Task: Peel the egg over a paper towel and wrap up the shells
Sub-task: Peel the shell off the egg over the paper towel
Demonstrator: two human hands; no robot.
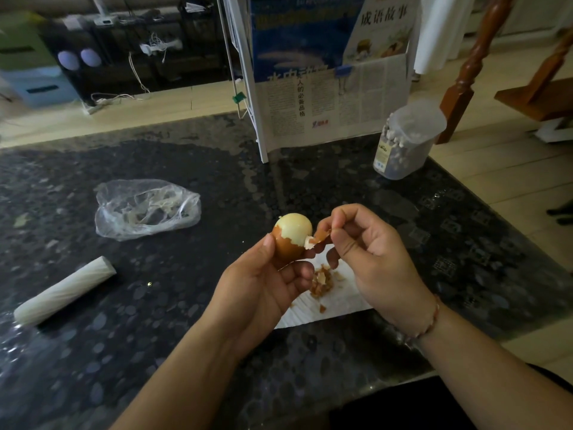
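Note:
My left hand grips the egg by its lower half, which still wears brown shell; the top half is bare and pale. My right hand pinches a strip of brown shell that hangs off the egg's right side. Both hands hover over a white paper towel on the dark table. A small heap of brown shell bits lies on the towel, just below the egg. My hands hide much of the towel.
A crumpled clear plastic bag lies to the left, and a white roll nearer the left edge. A plastic jar stands at the back right beside a white rack with newspapers. The table's right edge runs diagonally.

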